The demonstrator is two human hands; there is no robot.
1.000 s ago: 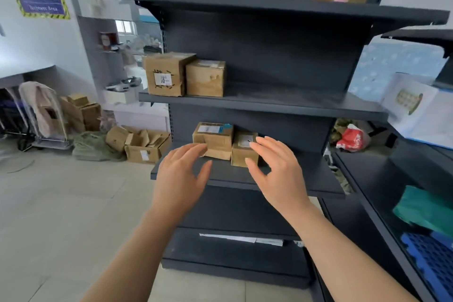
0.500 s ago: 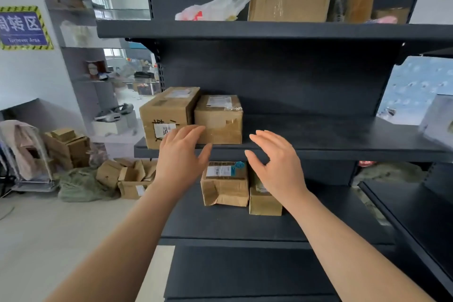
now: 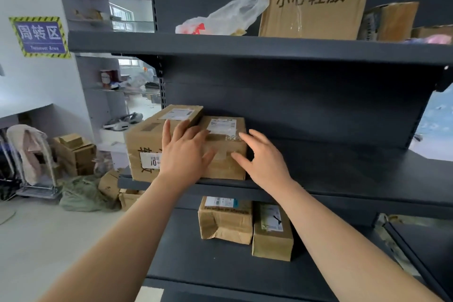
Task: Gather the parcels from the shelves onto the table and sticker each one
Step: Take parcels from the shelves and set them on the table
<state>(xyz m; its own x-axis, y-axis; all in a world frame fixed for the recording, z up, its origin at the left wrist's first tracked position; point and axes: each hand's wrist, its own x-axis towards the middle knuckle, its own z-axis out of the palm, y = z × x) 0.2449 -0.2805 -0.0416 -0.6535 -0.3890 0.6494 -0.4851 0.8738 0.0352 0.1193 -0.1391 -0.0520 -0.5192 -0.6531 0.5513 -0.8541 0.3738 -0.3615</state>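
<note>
Reaching into the dark rack (image 3: 318,110) from the head view, both hands meet at the middle shelf (image 3: 343,174). Two parcels stand there side by side, touching: a big box (image 3: 144,144) on the left and a small box (image 3: 226,147) to its right. The left hand (image 3: 182,154) lies spread across the seam between them, fingers on the big box's top edge, thumb on the small box's front. The right hand (image 3: 263,162) is spread open at the small box's right front corner, thumb touching its face. Neither hand has closed on anything.

Below that shelf sit two more parcels, a dented box (image 3: 225,223) and a narrow box (image 3: 272,235), touching. Above it, the top shelf carries a plastic bag (image 3: 225,14), a tall carton (image 3: 316,5) and another carton (image 3: 389,21). Left of the rack, loose cartons (image 3: 73,152) and a green sack (image 3: 83,193) lie on the floor beneath a blue sign (image 3: 40,36).
</note>
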